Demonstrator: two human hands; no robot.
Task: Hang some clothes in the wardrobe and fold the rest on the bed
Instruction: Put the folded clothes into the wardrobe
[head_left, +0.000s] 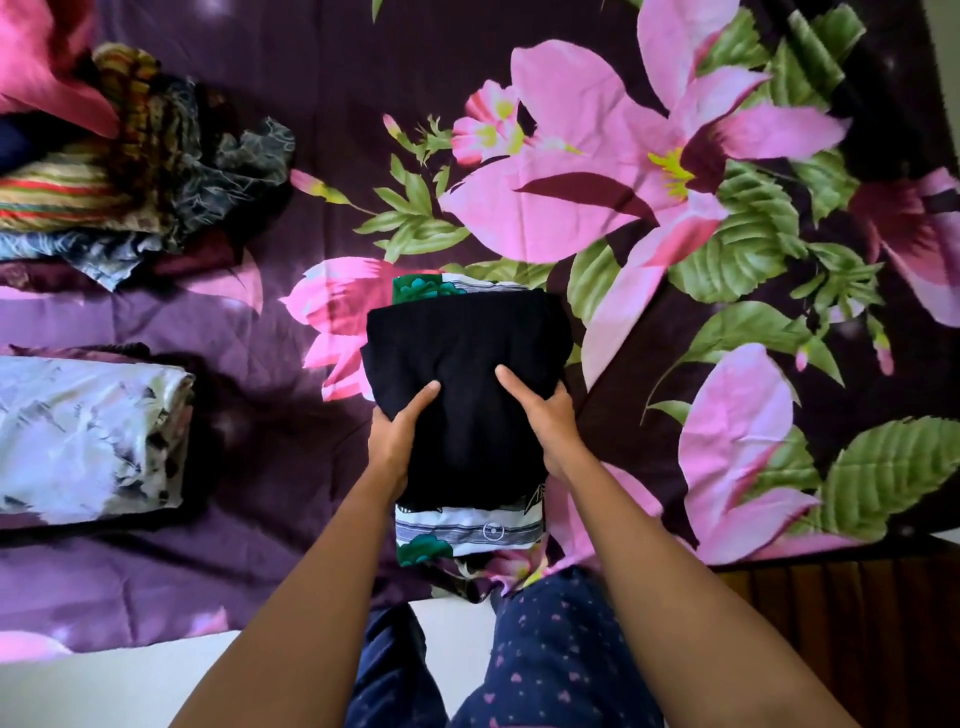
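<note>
A folded black garment (462, 364) lies on top of a folded white and green patterned garment (467, 530). Together they form one stack at the near edge of the bed (311, 78), about midway along that edge. The patterned garment shows beyond the black one at the far and near ends of the stack. The left hand (397, 436) grips the left side of the stack, with the thumb flat on the black garment and the fingers curled round the side edge. The right hand (545, 415) grips the right side in the same way, thumb on top and fingers curled over the edge. The fingertips of both hands are hidden under the cloth. Whether the stack rests on the bed or is raised off it cannot be told. A loose pile of mixed clothes (140, 171) lies at the far left corner of the bed. A folded white printed cloth (88, 431) lies at the left edge, well apart from the stack.
</note>
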